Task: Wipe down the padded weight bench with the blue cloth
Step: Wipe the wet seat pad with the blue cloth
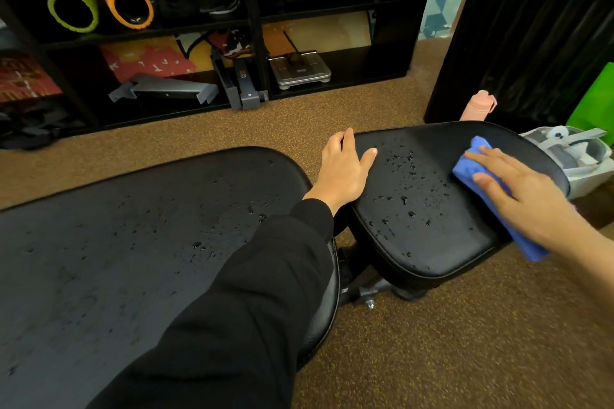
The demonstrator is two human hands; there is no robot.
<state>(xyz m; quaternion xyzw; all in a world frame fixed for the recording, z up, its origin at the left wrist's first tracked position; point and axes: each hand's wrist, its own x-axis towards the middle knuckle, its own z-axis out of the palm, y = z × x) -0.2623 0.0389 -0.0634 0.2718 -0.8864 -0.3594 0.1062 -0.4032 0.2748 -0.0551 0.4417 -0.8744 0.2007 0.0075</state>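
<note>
The black padded weight bench has two pads, both beaded with water drops. The long back pad (133, 242) fills the left; the shorter seat pad (415, 209) lies to the right. My left hand (344, 169) rests flat on the seat pad's left edge, fingers spread, holding nothing. My right hand (518, 189) presses flat on a folded blue cloth (478, 173) on the seat pad's right side. The cloth's near end hangs over the pad's front edge.
A black shelf unit (255, 26) across the brown carpet holds foam rollers (99, 3), bags and a scale (299, 68). A pink bottle (476, 106) stands behind the seat pad. A grey-white bag (578, 156) and something green (594, 103) sit at right.
</note>
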